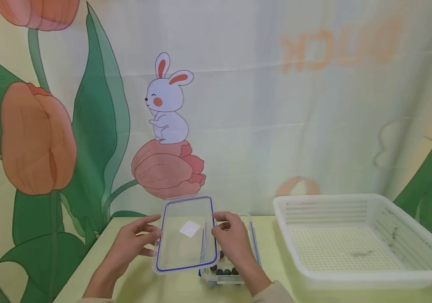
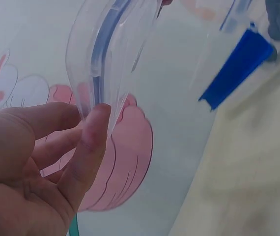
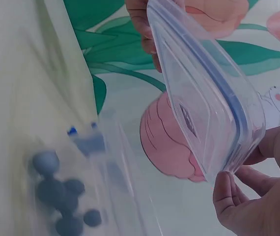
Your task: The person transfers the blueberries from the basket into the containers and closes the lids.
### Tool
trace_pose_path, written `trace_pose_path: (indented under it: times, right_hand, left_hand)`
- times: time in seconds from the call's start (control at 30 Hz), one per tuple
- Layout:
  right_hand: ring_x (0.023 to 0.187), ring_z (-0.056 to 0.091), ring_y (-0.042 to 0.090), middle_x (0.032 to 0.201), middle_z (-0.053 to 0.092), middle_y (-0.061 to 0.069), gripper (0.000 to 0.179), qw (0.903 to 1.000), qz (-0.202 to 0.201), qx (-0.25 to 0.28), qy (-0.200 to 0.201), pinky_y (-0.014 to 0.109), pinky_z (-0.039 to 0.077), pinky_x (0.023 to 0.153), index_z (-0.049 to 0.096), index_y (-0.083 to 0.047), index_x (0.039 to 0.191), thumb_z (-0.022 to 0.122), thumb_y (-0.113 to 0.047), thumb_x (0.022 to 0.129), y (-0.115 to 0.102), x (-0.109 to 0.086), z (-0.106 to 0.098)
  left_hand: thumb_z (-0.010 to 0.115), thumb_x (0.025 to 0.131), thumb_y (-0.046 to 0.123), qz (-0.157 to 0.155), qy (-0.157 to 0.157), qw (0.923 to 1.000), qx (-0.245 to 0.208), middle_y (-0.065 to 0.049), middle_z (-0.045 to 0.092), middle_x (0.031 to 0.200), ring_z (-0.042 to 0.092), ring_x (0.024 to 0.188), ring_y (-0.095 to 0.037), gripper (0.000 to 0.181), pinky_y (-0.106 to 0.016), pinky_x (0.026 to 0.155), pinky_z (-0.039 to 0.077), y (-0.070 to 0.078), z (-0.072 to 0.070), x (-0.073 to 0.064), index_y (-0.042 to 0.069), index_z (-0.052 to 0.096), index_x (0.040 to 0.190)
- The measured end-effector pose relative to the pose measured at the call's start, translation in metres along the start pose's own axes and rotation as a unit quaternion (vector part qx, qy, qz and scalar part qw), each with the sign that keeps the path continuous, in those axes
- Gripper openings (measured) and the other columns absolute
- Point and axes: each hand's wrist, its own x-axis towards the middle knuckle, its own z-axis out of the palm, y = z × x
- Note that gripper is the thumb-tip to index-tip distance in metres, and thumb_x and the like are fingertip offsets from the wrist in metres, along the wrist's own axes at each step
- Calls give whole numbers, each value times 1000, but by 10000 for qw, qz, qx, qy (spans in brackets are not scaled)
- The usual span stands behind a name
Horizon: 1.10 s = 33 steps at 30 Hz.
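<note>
A clear plastic lid (image 1: 174,250) with a blue seal round its edge is held up and tilted between both hands. My left hand (image 1: 129,242) pinches its left edge between thumb and fingers, while my right hand (image 1: 236,240) pinches the right edge. A white square label (image 1: 190,229) shows on the lid's middle. Behind and partly below the lid, a clear container (image 1: 221,279) stands on the table, partly hidden by my right hand. Small dark round balls (image 3: 51,191) lie inside it; their kind is not clear. A blue clip (image 2: 240,66) hangs at the container's side.
A large white plastic basket (image 1: 337,275) with slotted walls stands on the right of the pale yellow table (image 1: 132,280). Behind the table hangs a curtain (image 1: 238,126) printed with tulips and a rabbit.
</note>
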Motion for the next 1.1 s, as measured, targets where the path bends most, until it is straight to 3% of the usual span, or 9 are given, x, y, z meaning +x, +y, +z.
trace_pose_path:
  times: [0.4, 0.5, 0.63, 0.8, 0.93, 1.1]
  right_hand:
    - [94, 64, 21, 116, 72, 11, 33, 9985, 117, -355, 406, 31, 53, 70, 76, -3, 122, 66, -4, 91, 9, 12, -55]
    - [96, 65, 22, 116, 73, 10, 31, 9984, 261, -284, 407, 32, 53, 74, 76, -4, 123, 65, -5, 95, 9, 15, -67]
    - [99, 68, 23, 115, 74, 8, 28, 9981, 475, -54, 392, 41, 54, 91, 77, -6, 124, 62, -10, 100, 9, 19, -81]
    - [101, 73, 26, 119, 75, 9, 28, 9968, 591, 405, 367, 48, 53, 104, 78, -4, 123, 59, -10, 104, 8, 22, -94]
    - [106, 71, 22, 121, 75, 9, 27, 9969, 590, 475, 202, 42, 54, 103, 77, -4, 126, 61, -10, 105, 8, 22, -101]
    - [105, 67, 18, 117, 74, 9, 31, 9978, 503, 433, -63, 33, 55, 99, 73, -3, 132, 69, -10, 103, 9, 24, -105]
  left_hand:
    - [77, 99, 13, 271, 90, 9984, -482, -15, 68, 112, 71, 90, -27, 46, -38, 74, 67, 24, 54, 16, 9, 67, 143]
    - [74, 101, 16, 295, 188, 9979, -542, -13, 70, 112, 72, 89, -26, 39, -37, 76, 67, 28, 66, 19, 10, 70, 140]
    - [67, 106, 13, 415, 322, 9967, -621, -12, 71, 114, 71, 92, -26, 32, -35, 80, 66, 32, 79, 22, 9, 72, 137]
    - [73, 100, 7, 787, 395, 9949, -500, -12, 69, 108, 74, 96, -25, 35, -39, 87, 65, 33, 87, 24, 9, 74, 135]
    - [80, 95, 8, 903, 429, 9935, -539, -10, 71, 105, 75, 96, -24, 37, -44, 94, 63, 32, 89, 24, 9, 76, 131]
    - [81, 93, 3, 1032, 521, 9910, -679, -10, 72, 105, 74, 96, -24, 34, -38, 91, 64, 32, 88, 24, 8, 78, 126]
